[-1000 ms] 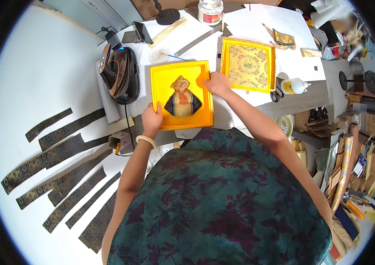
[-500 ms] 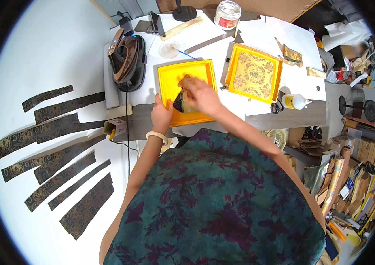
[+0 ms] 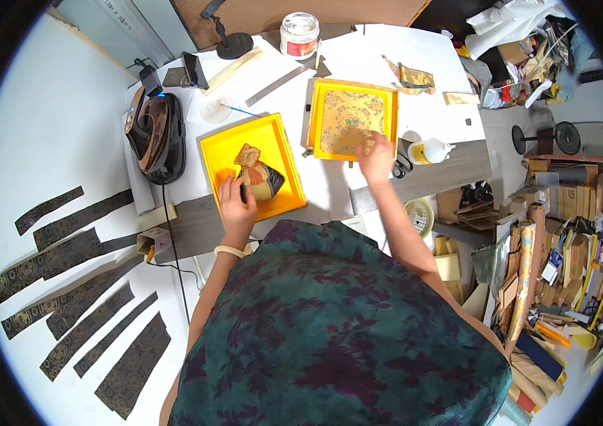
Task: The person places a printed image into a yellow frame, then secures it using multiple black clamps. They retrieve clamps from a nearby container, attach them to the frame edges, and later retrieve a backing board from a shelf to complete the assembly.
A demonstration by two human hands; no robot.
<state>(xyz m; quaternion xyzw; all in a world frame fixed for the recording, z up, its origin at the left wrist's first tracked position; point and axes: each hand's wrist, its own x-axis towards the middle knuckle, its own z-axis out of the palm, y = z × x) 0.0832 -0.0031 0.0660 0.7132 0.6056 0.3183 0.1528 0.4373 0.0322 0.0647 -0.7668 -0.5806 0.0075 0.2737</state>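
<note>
A yellow open box (image 3: 205, 152) stands tilted slightly on the table before me. In it lies a squat pot-shaped thing (image 3: 262, 179) with a ruffled brown top, a tan belly and black striping. My left hand (image 3: 236, 206) is over the box's near left wall, fingers apart, their tips beside the pot-shaped thing's lower end. To the right is a yellow-rimmed lid or shallow box (image 3: 316, 106) lined with patterned gold fabric. My right hand (image 3: 378, 160) is at its near right corner, thumb and fingers apart and bent over the rim; nothing shows between them.
A steam iron (image 3: 158, 138) stands at the left. Behind are a white jar (image 3: 299, 35), a metal ruler (image 3: 276, 86) and a round clear dish (image 3: 216, 108) with a blue stick. Scissors (image 3: 402, 165) and a white bottle (image 3: 429, 151) lie right. Dark patterned strips (image 3: 71, 250) lie left.
My right hand has left the pot-shaped thing and moved right to the fabric-lined lid. My left hand's fingers have come inside the box. The whole view has shifted, with the table further left.
</note>
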